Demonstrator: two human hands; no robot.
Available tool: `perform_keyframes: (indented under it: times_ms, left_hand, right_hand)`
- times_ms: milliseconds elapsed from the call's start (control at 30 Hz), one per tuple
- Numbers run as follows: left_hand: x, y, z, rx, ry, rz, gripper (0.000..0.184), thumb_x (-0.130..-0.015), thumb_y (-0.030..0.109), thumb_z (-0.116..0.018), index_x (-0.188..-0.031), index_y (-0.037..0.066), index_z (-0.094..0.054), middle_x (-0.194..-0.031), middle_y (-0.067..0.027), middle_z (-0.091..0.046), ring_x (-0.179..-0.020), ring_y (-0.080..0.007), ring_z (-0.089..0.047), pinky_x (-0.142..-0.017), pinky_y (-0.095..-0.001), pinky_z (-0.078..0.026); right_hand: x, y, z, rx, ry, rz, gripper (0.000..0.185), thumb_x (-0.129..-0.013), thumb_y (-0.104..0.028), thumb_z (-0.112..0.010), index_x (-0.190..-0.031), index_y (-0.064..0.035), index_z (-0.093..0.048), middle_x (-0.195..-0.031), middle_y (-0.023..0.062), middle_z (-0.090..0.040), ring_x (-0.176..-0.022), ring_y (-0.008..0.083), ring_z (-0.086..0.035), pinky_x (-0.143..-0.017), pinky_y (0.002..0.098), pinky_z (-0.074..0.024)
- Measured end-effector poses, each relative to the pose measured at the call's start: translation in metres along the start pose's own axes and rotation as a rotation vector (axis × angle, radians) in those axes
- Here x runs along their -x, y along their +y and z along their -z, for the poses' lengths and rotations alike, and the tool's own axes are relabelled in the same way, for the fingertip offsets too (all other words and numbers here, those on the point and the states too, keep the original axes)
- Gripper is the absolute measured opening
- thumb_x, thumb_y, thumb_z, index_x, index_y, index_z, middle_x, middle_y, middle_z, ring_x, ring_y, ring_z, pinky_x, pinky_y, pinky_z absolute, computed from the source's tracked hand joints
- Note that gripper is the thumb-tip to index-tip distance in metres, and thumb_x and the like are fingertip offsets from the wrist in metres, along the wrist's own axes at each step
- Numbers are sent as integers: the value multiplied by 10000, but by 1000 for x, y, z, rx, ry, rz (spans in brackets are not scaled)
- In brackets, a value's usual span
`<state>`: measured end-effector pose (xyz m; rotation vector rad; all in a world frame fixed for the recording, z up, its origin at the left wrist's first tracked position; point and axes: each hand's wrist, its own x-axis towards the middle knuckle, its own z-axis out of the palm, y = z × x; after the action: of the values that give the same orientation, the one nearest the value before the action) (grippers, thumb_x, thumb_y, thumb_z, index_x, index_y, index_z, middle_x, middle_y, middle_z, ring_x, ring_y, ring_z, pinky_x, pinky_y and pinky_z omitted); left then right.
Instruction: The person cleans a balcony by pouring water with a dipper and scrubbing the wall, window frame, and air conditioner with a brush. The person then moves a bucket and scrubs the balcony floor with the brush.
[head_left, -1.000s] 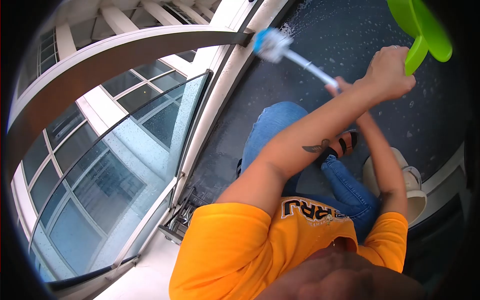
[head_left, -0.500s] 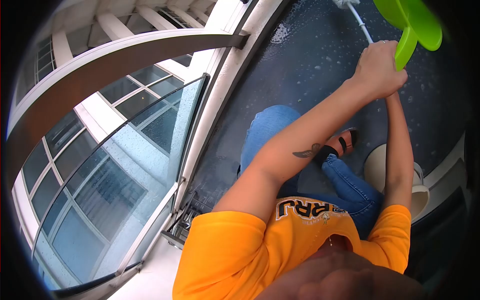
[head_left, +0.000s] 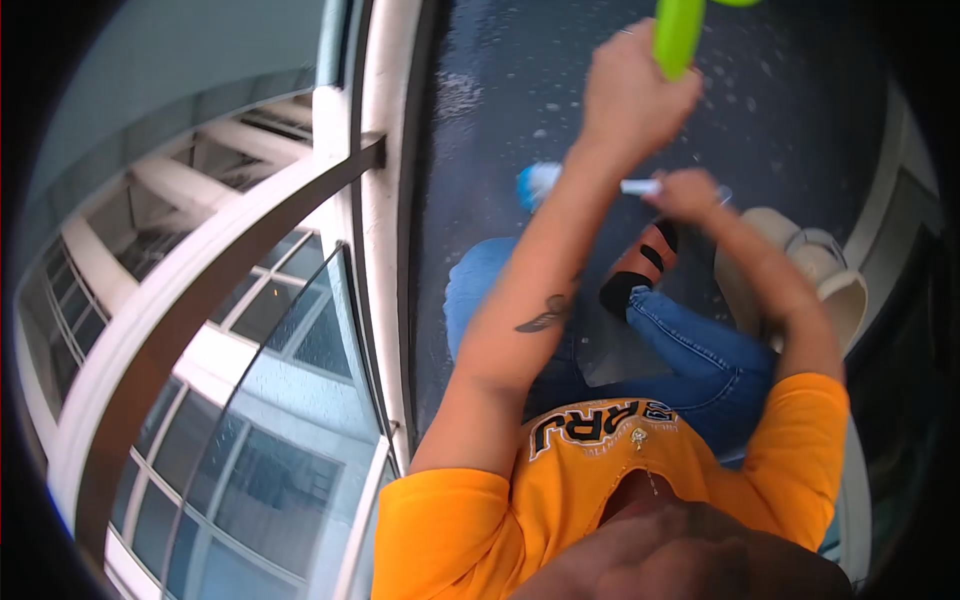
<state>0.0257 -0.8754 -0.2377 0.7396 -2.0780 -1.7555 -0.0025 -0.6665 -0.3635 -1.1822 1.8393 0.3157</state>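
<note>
My left hand (head_left: 640, 100) is raised at the top of the view, fingers wrapped round the handle of a bright green plastic dipper (head_left: 679, 38). Most of the dipper lies beyond the top edge. Lower and to the right, my right hand (head_left: 690, 194), a little blurred, grips the white handle of a toilet brush (head_left: 540, 186). Its blue and white bristle head points left, over the dark wet floor (head_left: 500, 100), and my left forearm crosses in front of part of its handle. Whether the bristles touch the floor I cannot tell.
A beige bucket (head_left: 750, 245) stands by my right forearm. My sandalled foot (head_left: 645, 262) rests on the wet floor. Along the left run a white ledge (head_left: 390, 200), a curved railing (head_left: 200, 270) and glass panels, with a building beyond.
My right hand has come down from behind the left, swinging the brush nearer my body, its head now left. The dipper and left hand have shifted left and up in view.
</note>
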Motion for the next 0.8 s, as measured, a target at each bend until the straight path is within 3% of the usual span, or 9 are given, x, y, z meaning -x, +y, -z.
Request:
perform_keyframes:
  times_ms: [33, 67, 167, 200, 267, 333, 533, 633, 800]
  left_hand:
    - [0, 12, 7, -38, 34, -20, 202, -679, 162, -628, -789, 2, -569, -798, -175, -612, -728, -321, -589, -678, -357, -468]
    - [-3, 35, 19, -63, -95, 245, 230, -728, 169, -609, -875, -5, -574, -762, -101, -605, -717, -189, -582, -671, -304, -450]
    - [-7, 35, 23, -78, -11, 176, 174, -749, 133, -615, -845, -2, -563, -793, -98, -611, -732, -174, -571, -689, -294, -442]
    - [-9, 17, 19, 43, 31, -2, 182, -723, 145, -643, -826, 7, -583, -856, -86, -659, -777, -138, -608, -733, -266, -463]
    - [-14, 16, 21, 88, 43, 68, 143, -740, 101, -644, -816, 5, -571, -906, -66, -656, -810, -105, -582, -775, -241, -441]
    - [-16, 16, 24, 104, 59, 51, 138, -745, 89, -644, -817, 4, -563, -912, -88, -651, -824, -116, -587, -790, -246, -444]
    - [-24, 6, 24, 215, 38, 57, 130, -756, 71, -638, -832, 13, -550, -932, -102, -642, -861, -121, -575, -820, -255, -434]
    - [-21, 9, 22, 172, 45, 104, 137, -750, 87, -644, -831, 23, -553, -938, -81, -644, -826, -103, -566, -767, -235, -429]
    - [-14, 11, 25, 173, 27, 84, 140, -746, 86, -644, -829, 17, -555, -945, -84, -642, -807, -100, -559, -751, -227, -424]
  right_hand:
    - [16, 52, 25, 48, 40, -101, 390, -830, -437, -487, -971, -89, -589, -794, 129, -636, -766, 309, -616, -678, 418, -475]
    - [33, 100, 50, 110, 82, -257, 419, -830, -451, -484, -980, -74, -588, -786, 138, -635, -773, 322, -612, -690, 418, -476]
    - [91, 225, 107, 207, 425, -736, 434, -886, -436, -390, -970, -43, -552, -842, 201, -622, -842, 353, -601, -732, 455, -469]
    - [101, 275, 111, 234, 457, -848, 476, -889, -462, -363, -1002, -37, -544, -837, 208, -620, -853, 366, -597, -731, 463, -469]
    - [121, 269, 121, 133, 563, -786, 491, -885, -479, -365, -1031, -45, -541, -833, 205, -620, -848, 374, -597, -720, 465, -470]
    - [118, 191, 121, -20, 561, -696, 484, -878, -480, -377, -1056, -60, -539, -826, 200, -623, -822, 374, -600, -711, 461, -472]
    - [71, -14, 34, -145, -17, -146, 384, -845, -412, -484, -1048, -90, -533, -782, 147, -628, -811, 319, -612, -720, 433, -471]
    - [80, 23, 5, -112, 5, -149, 359, -850, -423, -466, -998, -112, -564, -781, 124, -635, -779, 317, -616, -695, 433, -473]
    - [155, 235, 64, 196, 269, -748, 437, -897, -416, -387, -1103, -52, -513, -780, 172, -628, -779, 345, -616, -677, 460, -483]
